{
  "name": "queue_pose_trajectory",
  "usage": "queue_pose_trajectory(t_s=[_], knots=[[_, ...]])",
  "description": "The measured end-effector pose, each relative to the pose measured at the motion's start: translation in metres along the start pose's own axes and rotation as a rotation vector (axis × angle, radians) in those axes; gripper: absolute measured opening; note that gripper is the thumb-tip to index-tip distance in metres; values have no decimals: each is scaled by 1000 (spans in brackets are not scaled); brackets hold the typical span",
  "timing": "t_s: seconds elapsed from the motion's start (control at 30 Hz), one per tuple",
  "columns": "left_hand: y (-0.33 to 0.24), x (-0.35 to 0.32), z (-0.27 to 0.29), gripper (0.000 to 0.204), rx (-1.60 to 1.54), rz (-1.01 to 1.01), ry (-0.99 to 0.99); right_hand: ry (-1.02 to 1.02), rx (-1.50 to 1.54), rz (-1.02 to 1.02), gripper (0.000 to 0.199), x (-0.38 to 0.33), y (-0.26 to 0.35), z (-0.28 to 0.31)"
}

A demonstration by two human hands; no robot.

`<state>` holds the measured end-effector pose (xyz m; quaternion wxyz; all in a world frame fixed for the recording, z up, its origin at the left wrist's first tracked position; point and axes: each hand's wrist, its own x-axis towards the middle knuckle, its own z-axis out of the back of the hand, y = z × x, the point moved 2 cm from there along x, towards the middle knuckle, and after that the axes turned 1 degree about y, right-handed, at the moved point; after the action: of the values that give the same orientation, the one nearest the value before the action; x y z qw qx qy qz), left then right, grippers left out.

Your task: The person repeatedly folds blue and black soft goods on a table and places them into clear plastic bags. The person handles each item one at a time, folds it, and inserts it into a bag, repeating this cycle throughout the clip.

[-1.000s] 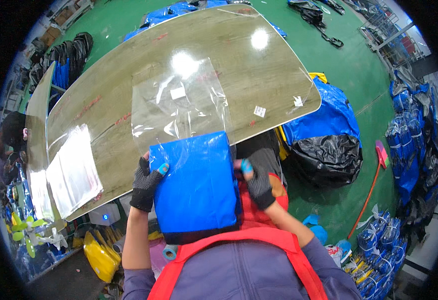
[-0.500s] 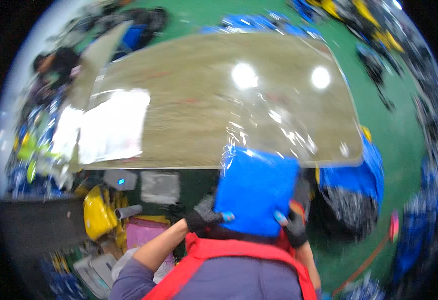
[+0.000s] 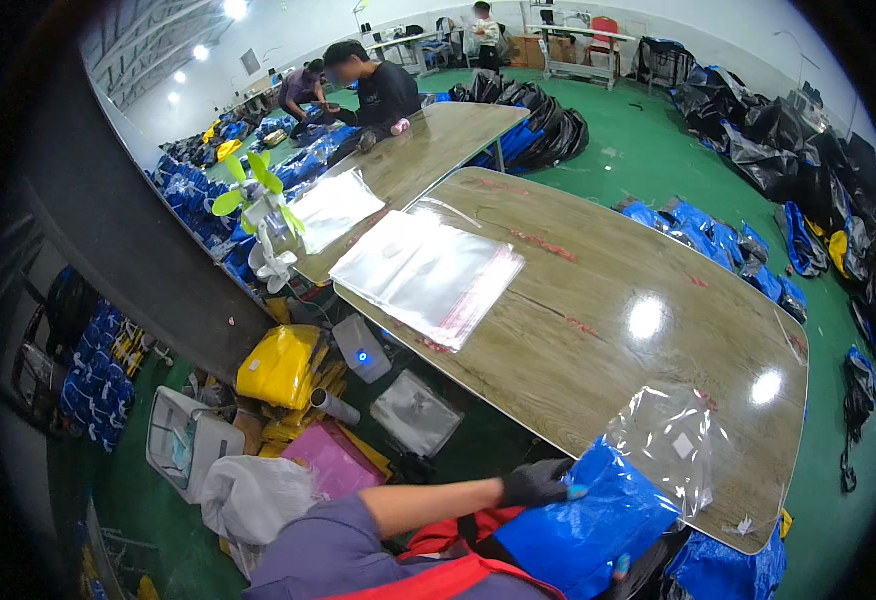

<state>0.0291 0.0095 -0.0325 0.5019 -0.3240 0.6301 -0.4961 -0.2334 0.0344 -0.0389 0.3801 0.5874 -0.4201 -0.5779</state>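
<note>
A folded blue plastic sheet (image 3: 588,525) is held low against my front, at the near edge of the table. My left hand (image 3: 538,485), in a dark glove with light blue fingertips, grips its left edge, thumb on top. Of my right hand (image 3: 621,568) only blue fingertips show, pressed on the sheet's near right part; the rest is hidden. A clear plastic bag (image 3: 683,443) spreads over the tabletop from the sheet's far edge. Whether the sheet is inside the bag's mouth, I cannot tell.
On the wood-look table (image 3: 558,300) lies a stack of clear bags (image 3: 433,275). A green fan (image 3: 258,195) stands left of it. Yellow bundles (image 3: 283,365), a pink pack (image 3: 338,460) and a white bin (image 3: 188,440) crowd the floor at left. Co-workers sit beyond.
My view has swung left and up, bringing the far room and co-workers in. The blue sheet remains in both hands and now appears tilted, lower and further right in view.
</note>
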Motion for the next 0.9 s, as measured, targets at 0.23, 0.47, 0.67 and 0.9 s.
queue_pose_trajectory(t_s=[0.23,0.47,0.67,0.9], knots=[[25,-84,-12,94,-74,-102,115,138,225,-208,55,-66,-8,-5],[-22,-21,16,61,-292,104,44,195,-33,-81,59,-72,-6,21],[-9,-45,-9,80,-31,-33,191,146,211,-16,73,-50,44,27],[-12,-37,5,63,52,84,41,526,94,-129,85,-59,40,12]])
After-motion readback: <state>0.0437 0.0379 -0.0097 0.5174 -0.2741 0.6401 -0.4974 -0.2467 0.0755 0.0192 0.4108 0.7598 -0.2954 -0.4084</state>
